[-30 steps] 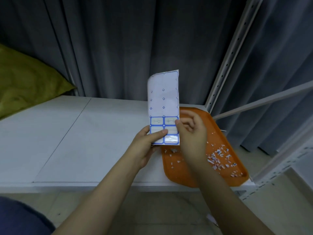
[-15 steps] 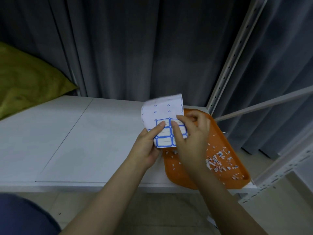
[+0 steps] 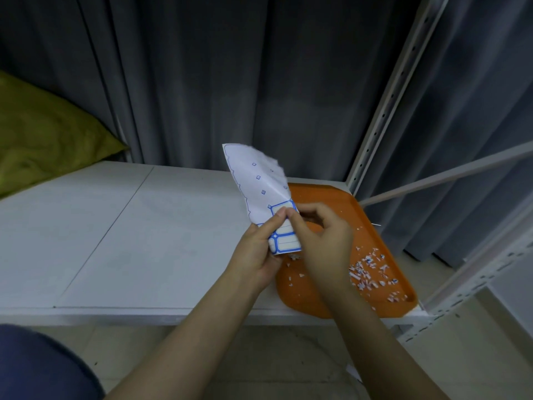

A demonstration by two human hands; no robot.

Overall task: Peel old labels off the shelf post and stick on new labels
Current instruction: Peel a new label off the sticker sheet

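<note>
I saw the label sheet point(image 3: 259, 183) over the shelf point(image 3: 144, 241), left hand point(image 3: 256, 249) gripping its lower edge, right hand point(image 3: 323, 238) pinching one label point(image 3: 279, 209). Old scraps point(image 3: 372, 269) lay in the orange tray point(image 3: 360, 215); the shelf post point(image 3: 383, 111), I judged, awaited new labels.

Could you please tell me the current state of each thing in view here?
label sheet: held up, bent, mostly stripped, few labels left at its bottom.
left hand: pinches the sheet's lower edge.
right hand: pinches at a label on the sheet.
orange tray: flat on the shelf, littered with scraps.
shelf post: upright behind the tray.
</note>
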